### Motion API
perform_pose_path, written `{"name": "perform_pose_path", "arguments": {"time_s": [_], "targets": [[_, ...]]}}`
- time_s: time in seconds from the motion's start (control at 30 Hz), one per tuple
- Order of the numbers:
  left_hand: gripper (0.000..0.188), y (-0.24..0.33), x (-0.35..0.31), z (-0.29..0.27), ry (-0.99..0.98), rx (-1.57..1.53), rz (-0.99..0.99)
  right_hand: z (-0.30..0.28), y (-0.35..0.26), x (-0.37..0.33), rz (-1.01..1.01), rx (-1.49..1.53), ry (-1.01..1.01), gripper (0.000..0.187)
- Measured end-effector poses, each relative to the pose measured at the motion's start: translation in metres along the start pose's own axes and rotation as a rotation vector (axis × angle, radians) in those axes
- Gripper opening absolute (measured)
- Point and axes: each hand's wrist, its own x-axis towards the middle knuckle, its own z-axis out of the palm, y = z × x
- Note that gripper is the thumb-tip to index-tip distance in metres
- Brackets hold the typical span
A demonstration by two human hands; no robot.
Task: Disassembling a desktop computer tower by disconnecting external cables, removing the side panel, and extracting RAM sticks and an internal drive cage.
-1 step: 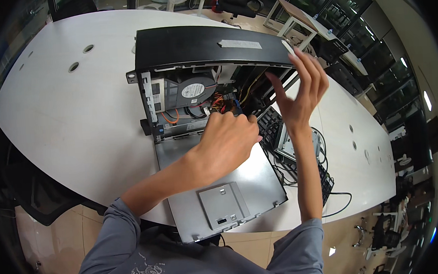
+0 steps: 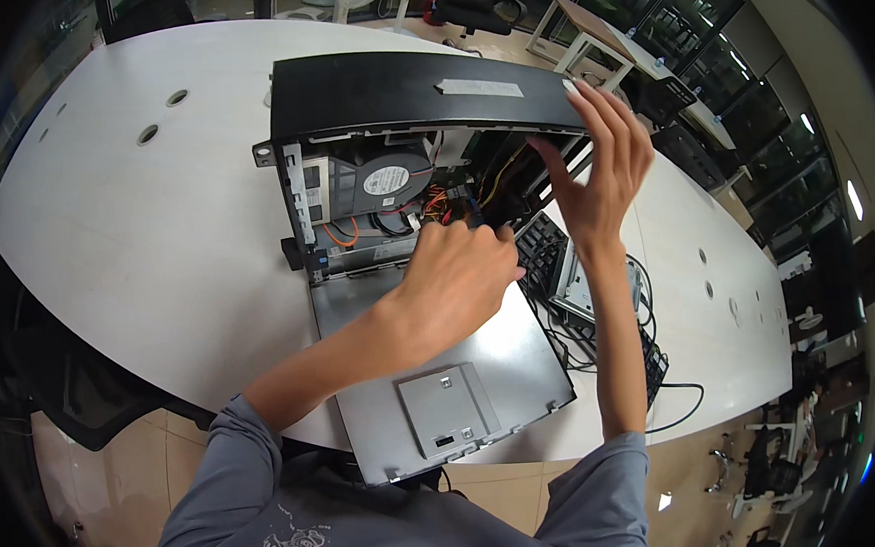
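An opened black desktop computer case (image 2: 366,92) stands on its side edge, with a light tape strip on top. Inside it show a round blower fan (image 2: 386,181) and orange and dark cables (image 2: 438,203). My left hand (image 2: 464,270) is bent at the case's open side, beside those cables. Its fingers are curled and their tips are hidden, so what they hold cannot be seen. At the case's right end my right hand (image 2: 603,163) grips the edge, fingertips on the top face and thumb underneath. Below my left hand lies a flat silver metal panel (image 2: 364,378).
To the right, a black keyboard (image 2: 544,242), tangled black cables (image 2: 574,350) and a metal drive-like part (image 2: 577,290) lie together. The white table (image 2: 102,194) has round cable holes. A black chair (image 2: 73,381) stands at its left edge.
My right hand has shifted very slightly at the case's end, its thumb moving a little left and up. My left hand stays nearly in place.
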Motion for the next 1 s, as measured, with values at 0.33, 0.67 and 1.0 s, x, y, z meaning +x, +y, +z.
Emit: {"name": "perform_pose_path", "arguments": {"time_s": [0.33, 0.67, 1.0], "targets": [[0.043, -0.019, 0.030, 0.042, 0.165, -0.070, -0.098, 0.027, 0.020, 0.011, -0.068, 0.041, -0.059, 0.038], [0.058, -0.032, 0.041, 0.062, 0.321, 0.243, -0.059, 0.028, 0.024, 0.016, -0.161, -0.018, -0.050, 0.033], [0.057, -0.040, 0.047, 0.063, 0.353, 0.213, -0.037, 0.042, 0.033, 0.010, -0.242, -0.066, 0.036, 0.027]]}}
